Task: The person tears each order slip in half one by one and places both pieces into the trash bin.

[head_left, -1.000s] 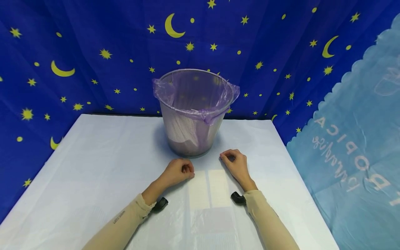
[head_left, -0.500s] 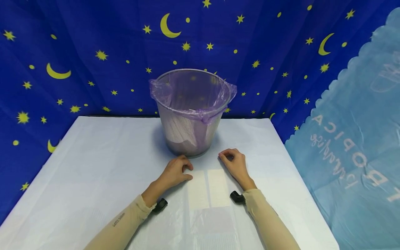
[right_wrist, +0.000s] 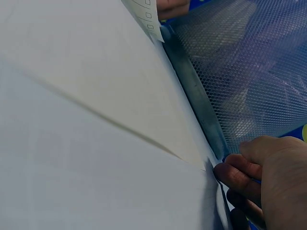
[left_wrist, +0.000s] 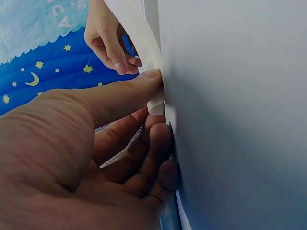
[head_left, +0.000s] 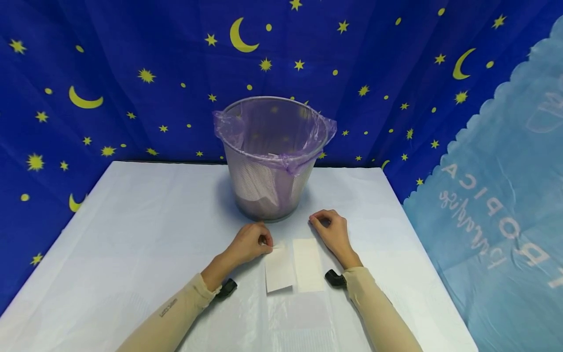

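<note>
My left hand (head_left: 248,240) pinches the far end of the left paper slip (head_left: 279,269) between thumb and finger; my right hand (head_left: 333,232) is loosely curled just beyond the right paper slip (head_left: 309,266), holding nothing that I can see. Half a second ago the left thumb and finger stood apart and both slips lay flat. Now the left slip is caught, with a shadow under its near edge, so I judge the grip has taken and the slip is coming free of the table (head_left: 145,220). The right slip lies flat beside it. Just beyond them stands the mesh bin (head_left: 252,181), its purple liner (head_left: 290,164) folded over the rim, with the starry curtain (head_left: 176,73) behind.

My right-wrist view catches small printed squares on the lifted slip, but cuts off most of it and of the left hand. The clear film (head_left: 303,313) nearest me is hard to make out. Something pale shows inside the bin; through mesh and liner, I can't tell what.
</note>
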The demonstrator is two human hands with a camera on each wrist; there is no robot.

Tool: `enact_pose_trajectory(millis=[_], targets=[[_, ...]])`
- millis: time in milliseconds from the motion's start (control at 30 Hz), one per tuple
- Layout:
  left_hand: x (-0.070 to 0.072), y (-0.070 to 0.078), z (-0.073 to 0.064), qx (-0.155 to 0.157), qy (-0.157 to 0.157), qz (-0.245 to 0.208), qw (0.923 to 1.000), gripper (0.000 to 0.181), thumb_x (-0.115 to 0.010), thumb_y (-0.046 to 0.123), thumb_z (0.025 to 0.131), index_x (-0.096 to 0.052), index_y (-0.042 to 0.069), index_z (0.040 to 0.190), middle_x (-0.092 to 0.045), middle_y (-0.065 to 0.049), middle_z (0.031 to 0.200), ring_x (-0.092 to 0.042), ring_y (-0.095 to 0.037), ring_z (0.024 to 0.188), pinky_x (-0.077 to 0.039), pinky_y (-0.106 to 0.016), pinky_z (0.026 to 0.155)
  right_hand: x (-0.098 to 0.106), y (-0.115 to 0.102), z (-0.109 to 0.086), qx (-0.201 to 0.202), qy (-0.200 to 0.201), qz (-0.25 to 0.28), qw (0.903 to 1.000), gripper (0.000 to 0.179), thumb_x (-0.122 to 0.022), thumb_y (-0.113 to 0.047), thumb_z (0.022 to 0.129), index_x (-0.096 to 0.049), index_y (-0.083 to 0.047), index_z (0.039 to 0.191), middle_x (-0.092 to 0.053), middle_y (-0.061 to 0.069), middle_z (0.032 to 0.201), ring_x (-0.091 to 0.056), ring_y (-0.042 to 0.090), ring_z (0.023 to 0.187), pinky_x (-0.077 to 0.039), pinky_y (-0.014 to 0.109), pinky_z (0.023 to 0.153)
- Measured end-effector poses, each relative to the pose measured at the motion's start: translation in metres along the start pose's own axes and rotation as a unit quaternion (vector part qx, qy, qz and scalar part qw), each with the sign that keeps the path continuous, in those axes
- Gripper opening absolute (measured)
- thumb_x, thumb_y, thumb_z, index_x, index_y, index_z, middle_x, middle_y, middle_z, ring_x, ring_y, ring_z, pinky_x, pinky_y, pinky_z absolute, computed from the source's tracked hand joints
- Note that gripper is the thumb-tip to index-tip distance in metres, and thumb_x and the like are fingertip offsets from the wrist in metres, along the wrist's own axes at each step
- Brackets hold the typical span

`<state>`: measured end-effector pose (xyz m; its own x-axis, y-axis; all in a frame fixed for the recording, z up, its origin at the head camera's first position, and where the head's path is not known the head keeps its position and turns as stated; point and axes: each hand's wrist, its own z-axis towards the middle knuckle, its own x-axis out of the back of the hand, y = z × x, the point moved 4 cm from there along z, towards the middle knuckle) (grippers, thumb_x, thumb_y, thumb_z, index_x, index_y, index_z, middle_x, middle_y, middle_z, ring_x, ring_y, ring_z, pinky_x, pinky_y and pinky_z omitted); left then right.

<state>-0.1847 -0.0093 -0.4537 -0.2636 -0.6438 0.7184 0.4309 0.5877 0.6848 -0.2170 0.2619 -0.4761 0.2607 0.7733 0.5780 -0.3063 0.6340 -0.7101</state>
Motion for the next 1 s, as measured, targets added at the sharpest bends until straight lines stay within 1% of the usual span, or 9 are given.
enact_pose_trajectory(millis=[167,333,400,500,567,700,733,900,1000], targets=[[-0.001,-0.001,-0.001,0.000,-0.004,-0.011,0.9999,0.020,-0.090,0.006,0.080,-0.072,0.015,0.078,-0.063,0.003,0.082,-0.058,-0.009,0.075,-0.048,-0.025,0.071,0.000,0.001,0.000,-0.003,-0.002,0.002,1.0000,0.008,-0.082,-0.021,0.094,-0.082,-0.013,0.093,-0.078,0.001,0.090,-0.070,0.021,0.091,-0.053,0.040,0.091],[0.000,-0.001,-0.001,0.008,-0.010,-0.019,0.9997,0.020,-0.088,0.007,0.083,-0.071,0.016,0.080,-0.062,0.005,0.082,-0.057,-0.008,0.075,-0.048,-0.024,0.070,0.000,-0.001,0.000,0.002,0.001,0.004,1.0000,0.009,-0.082,-0.021,0.094,-0.082,-0.013,0.092,-0.078,0.001,0.089,-0.070,0.021,0.091,-0.053,0.041,0.090],[0.001,-0.002,-0.001,0.012,-0.006,-0.024,0.9996,0.020,-0.087,0.006,0.085,-0.070,0.016,0.081,-0.063,0.005,0.082,-0.056,-0.008,0.074,-0.048,-0.024,0.070,0.000,-0.002,0.000,0.006,0.004,0.003,1.0000,0.009,-0.082,-0.021,0.094,-0.082,-0.013,0.092,-0.078,0.001,0.089,-0.071,0.022,0.091,-0.053,0.041,0.090],[0.003,-0.003,0.000,0.014,0.018,-0.037,0.9991,0.019,-0.083,0.003,0.086,-0.069,0.015,0.082,-0.064,0.004,0.080,-0.056,-0.008,0.072,-0.049,-0.025,0.067,0.001,-0.002,0.000,0.006,0.008,0.003,0.9999,0.010,-0.082,-0.022,0.093,-0.082,-0.012,0.091,-0.078,0.002,0.089,-0.071,0.022,0.091,-0.053,0.041,0.090],[0.006,-0.004,0.001,0.011,0.043,-0.049,0.9978,0.017,-0.080,0.001,0.086,-0.069,0.014,0.083,-0.065,0.003,0.079,-0.056,-0.007,0.070,-0.049,-0.025,0.066,0.001,-0.002,-0.001,0.004,0.008,0.002,1.0000,0.010,-0.082,-0.022,0.094,-0.081,-0.012,0.091,-0.078,0.002,0.088,-0.071,0.022,0.091,-0.053,0.041,0.091],[0.010,-0.005,0.002,0.007,0.092,-0.080,0.9925,0.017,-0.074,-0.002,0.082,-0.066,0.013,0.081,-0.065,0.002,0.075,-0.057,-0.009,0.067,-0.049,-0.026,0.063,0.001,-0.002,-0.001,0.003,0.006,0.003,1.0000,0.010,-0.081,-0.022,0.095,-0.082,-0.012,0.092,-0.078,0.002,0.089,-0.071,0.023,0.091,-0.053,0.042,0.091],[0.011,-0.005,0.002,0.007,0.101,-0.088,0.9910,0.018,-0.073,-0.003,0.081,-0.065,0.012,0.082,-0.065,0.001,0.076,-0.058,-0.010,0.068,-0.049,-0.026,0.065,0.001,-0.002,0.000,0.002,0.005,0.003,1.0000,0.010,-0.081,-0.022,0.095,-0.082,-0.012,0.092,-0.078,0.002,0.089,-0.071,0.023,0.091,-0.053,0.042,0.091],[0.013,-0.010,0.002,0.017,0.128,-0.117,0.9846,0.019,-0.074,-0.005,0.081,-0.064,0.011,0.084,-0.068,-0.002,0.083,-0.065,-0.015,0.081,-0.050,-0.029,0.073,0.001,-0.001,0.000,-0.003,0.003,0.003,1.0000,0.011,-0.081,-0.023,0.095,-0.082,-0.012,0.092,-0.078,0.003,0.089,-0.071,0.023,0.092,-0.053,0.043,0.091],[0.015,-0.011,0.002,0.026,0.139,-0.127,0.9818,0.019,-0.075,-0.006,0.080,-0.065,0.010,0.084,-0.070,-0.004,0.085,-0.065,-0.017,0.082,-0.050,-0.029,0.074,0.000,0.000,0.000,-0.003,0.002,0.003,1.0000,0.011,-0.081,-0.023,0.095,-0.082,-0.013,0.092,-0.078,0.003,0.089,-0.071,0.022,0.091,-0.053,0.043,0.091]])
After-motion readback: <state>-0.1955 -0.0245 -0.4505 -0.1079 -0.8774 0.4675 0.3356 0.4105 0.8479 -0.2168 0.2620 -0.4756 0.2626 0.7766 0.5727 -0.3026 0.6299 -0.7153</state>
